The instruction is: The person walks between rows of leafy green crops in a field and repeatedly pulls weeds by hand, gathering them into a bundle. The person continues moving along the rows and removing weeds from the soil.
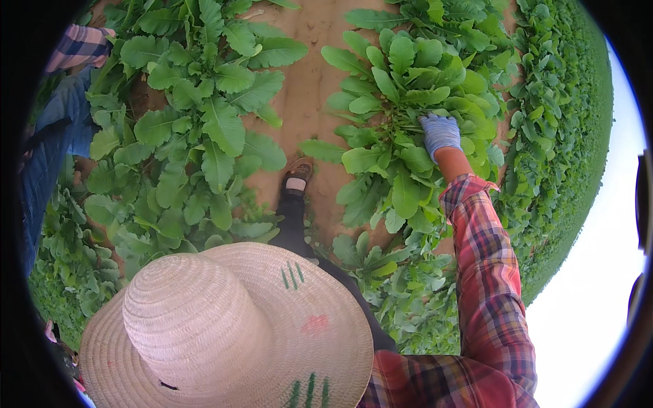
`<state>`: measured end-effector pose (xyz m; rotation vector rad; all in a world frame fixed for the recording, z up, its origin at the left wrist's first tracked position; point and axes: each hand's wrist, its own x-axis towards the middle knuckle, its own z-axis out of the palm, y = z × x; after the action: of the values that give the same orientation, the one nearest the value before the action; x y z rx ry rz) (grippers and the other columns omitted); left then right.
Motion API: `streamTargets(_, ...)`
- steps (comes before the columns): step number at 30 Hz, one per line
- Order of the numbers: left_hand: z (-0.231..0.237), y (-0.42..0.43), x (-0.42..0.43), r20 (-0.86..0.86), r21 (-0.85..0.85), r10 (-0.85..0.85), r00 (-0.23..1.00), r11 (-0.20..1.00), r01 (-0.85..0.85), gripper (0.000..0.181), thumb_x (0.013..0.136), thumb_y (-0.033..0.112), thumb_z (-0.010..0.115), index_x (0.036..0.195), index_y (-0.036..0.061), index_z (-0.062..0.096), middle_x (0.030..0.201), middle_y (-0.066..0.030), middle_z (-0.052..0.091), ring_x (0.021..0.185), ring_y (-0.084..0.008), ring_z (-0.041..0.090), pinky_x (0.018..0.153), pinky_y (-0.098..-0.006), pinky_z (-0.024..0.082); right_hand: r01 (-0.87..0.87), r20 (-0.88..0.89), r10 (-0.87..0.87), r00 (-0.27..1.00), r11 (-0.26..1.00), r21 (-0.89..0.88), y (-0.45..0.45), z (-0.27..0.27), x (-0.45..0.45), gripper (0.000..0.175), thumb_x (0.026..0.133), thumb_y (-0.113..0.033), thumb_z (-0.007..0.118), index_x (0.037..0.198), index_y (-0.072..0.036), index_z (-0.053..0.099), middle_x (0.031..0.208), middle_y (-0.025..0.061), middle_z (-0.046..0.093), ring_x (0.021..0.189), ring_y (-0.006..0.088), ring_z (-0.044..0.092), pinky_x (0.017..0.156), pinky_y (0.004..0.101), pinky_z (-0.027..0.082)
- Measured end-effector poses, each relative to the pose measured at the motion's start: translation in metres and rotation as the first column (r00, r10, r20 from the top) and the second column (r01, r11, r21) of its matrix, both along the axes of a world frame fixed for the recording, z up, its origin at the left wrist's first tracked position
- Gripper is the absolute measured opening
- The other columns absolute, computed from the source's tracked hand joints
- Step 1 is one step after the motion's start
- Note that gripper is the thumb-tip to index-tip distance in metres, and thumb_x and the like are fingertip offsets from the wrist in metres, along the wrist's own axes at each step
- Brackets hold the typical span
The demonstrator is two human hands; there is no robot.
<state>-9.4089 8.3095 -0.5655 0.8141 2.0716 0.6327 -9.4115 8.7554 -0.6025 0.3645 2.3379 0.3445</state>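
My right hand [441,132], in a pale blue-grey glove, is closed around the stems of leafy green plants [408,120] right of the bare soil strip. Broad, rounded leaves spread around the hand and partly hide its fingertips. A red plaid sleeve covers my right arm. My left hand is out of view. A straw hat [245,326] with green and red marks on its brim fills the lower left and covers part of the body.
Sandy soil [311,86] runs between two leafy rows, with a brown shoe [298,171] on it. Larger toothed leaves [222,122] grow to the left. At the left edge are a co-worker's denim-clad leg [56,122] and plaid sleeve [81,46]. More crops [556,112] stretch away right.
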Motion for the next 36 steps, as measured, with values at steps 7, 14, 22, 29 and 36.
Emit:
streamTargets(7, 0.005, -0.008, 0.01, -0.005, 0.027, 0.023, 1.0, 0.999, -0.023, 0.013, 0.081, 0.02, 0.061, 0.089, 0.0101, 0.062, 0.078, -0.0104, 0.064, 0.077, -0.0315, 0.06, 0.073, -0.0449, 0.045, -0.121, 0.197, 0.098, 0.975, 0.987, 0.106, -0.03, -0.004, -0.041, 0.022, 0.083, -0.012, 0.052, 0.1, -0.015, 0.066, 0.107, 0.0064, 0.061, 0.103, 0.0231, 0.059, 0.083, 0.0423, 0.042)
streamTargets(14, 0.007, -0.012, 0.016, 0.015, 0.049, 0.043, 0.999, 0.998, -0.044, 0.012, 0.08, 0.019, 0.062, 0.088, 0.0104, 0.062, 0.078, -0.0095, 0.064, 0.076, -0.0311, 0.06, 0.072, -0.0443, 0.045, -0.338, 0.092, 0.331, 0.939, 0.938, 0.078, -0.044, -0.016, -0.028, 0.02, 0.084, -0.012, 0.051, 0.096, -0.01, 0.066, 0.105, 0.0077, 0.063, 0.102, 0.0223, 0.06, 0.088, 0.0446, 0.042)
streamTargets(22, 0.013, -0.015, 0.013, 0.007, 0.076, 0.027, 1.0, 0.997, -0.028, 0.011, 0.078, 0.018, 0.063, 0.086, 0.0108, 0.062, 0.078, -0.0085, 0.064, 0.075, -0.0307, 0.059, 0.072, -0.0436, 0.045, -0.226, 0.402, 0.135, 0.906, 0.955, 0.19, -0.036, -0.069, -0.03, 0.03, 0.089, -0.017, 0.047, 0.115, -0.013, 0.062, 0.112, 0.0051, 0.063, 0.103, 0.022, 0.06, 0.08, 0.0391, 0.043)
streamTargets(29, 0.015, -0.017, 0.013, 0.022, 0.085, 0.009, 1.0, 0.996, -0.011, 0.008, 0.078, 0.017, 0.063, 0.083, 0.0108, 0.062, 0.078, -0.0076, 0.064, 0.075, -0.0296, 0.059, 0.071, -0.0432, 0.045, 0.261, 0.282, -0.324, 0.903, 0.935, 0.239, -0.022, -0.093, -0.029, 0.027, 0.087, -0.02, 0.054, 0.109, -0.014, 0.068, 0.117, 0.0057, 0.064, 0.107, 0.0242, 0.061, 0.083, 0.0396, 0.049)
streamTargets(36, 0.006, -0.019, 0.013, 0.035, 0.081, -0.012, 0.999, 0.997, 0.01, 0.007, 0.078, 0.018, 0.06, 0.078, 0.0108, 0.06, 0.072, -0.0077, 0.061, 0.071, -0.0298, 0.058, 0.07, -0.0428, 0.044, 0.249, 0.308, -0.28, 0.909, 0.959, 0.138, -0.024, -0.094, -0.022, 0.025, 0.083, -0.018, 0.058, 0.105, -0.012, 0.07, 0.111, 0.0072, 0.067, 0.099, 0.027, 0.065, 0.078, 0.0408, 0.053)
